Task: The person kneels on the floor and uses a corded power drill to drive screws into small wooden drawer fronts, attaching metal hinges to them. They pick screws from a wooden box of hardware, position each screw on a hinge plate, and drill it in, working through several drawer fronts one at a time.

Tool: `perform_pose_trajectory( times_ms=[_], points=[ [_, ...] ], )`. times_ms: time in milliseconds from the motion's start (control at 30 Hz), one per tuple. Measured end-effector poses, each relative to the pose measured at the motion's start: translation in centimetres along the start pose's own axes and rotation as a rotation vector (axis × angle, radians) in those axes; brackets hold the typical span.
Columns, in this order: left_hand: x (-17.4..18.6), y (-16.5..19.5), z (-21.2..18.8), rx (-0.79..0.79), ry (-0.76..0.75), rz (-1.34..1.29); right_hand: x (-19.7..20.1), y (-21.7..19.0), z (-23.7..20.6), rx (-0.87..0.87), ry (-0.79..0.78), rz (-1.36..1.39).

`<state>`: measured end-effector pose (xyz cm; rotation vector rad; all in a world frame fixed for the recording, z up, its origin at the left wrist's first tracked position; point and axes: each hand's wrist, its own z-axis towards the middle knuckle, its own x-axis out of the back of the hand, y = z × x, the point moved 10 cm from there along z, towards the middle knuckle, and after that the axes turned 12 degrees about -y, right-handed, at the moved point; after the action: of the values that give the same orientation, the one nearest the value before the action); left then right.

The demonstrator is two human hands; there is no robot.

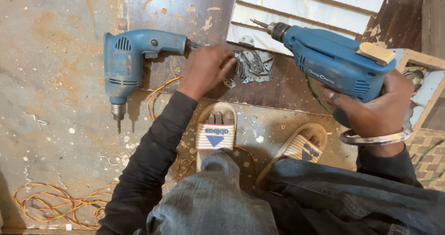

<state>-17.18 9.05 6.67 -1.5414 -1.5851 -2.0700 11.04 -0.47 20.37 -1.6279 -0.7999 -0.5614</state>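
1. Person, squatting: blue jeans and a dark long sleeve, two striped sandals point(216, 135) planted on the dusty floor point(55, 77). Nearest item to the viewer.

2. Twisted orange-and-yellow cable point(51, 205), coiled loosely on the floor at lower left, running up under the left arm toward the board.

3. Right hand point(375, 110), metal bangle on the wrist, fingers clamped around the grip of a blue electric drill point(333, 59). The drill's long axis runs from the hand up and to the left; its chuck and bit point at the white slatted panel point(306, 8).

4. Left hand point(206, 68), palm down, fingertips bent into a pile of small metal washers or discs point(252, 66). Whether a piece is pinched between the fingers cannot be told. The pile lies just to the right of this hand, touching the fingertips, and below the bit of the held drill; the left hand is plainly the nearer of the two.

5. Dark wooden board point(278, 89), scuffed, carrying the pile loose on its surface. No tray or box holds the discs.

6. Second blue drill point(127, 61), lying unheld to the left of the left hand, bit pointing toward the viewer.

7. Wooden-framed box point(424, 77) at far right, contents partly hidden by the right hand.
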Motion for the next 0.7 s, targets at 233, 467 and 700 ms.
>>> perform_pose_trajectory(
  times_ms=[233, 467, 700],
  points=[
    [-3.0, -0.5, 0.3, -0.002, -0.04, 0.286, -0.3, -0.2, -0.1, 0.034, -0.006, 0.059],
    [-3.0, -1.0, 0.6, -0.077, -0.034, 0.306, 1.6, -1.0, -0.2, 0.028, 0.078, -0.031],
    [-2.1, -0.5, 6.4, -0.178, 0.011, 0.34, 2.1, -2.6, 1.2, 0.059, 0.041, 0.035]
  ],
)
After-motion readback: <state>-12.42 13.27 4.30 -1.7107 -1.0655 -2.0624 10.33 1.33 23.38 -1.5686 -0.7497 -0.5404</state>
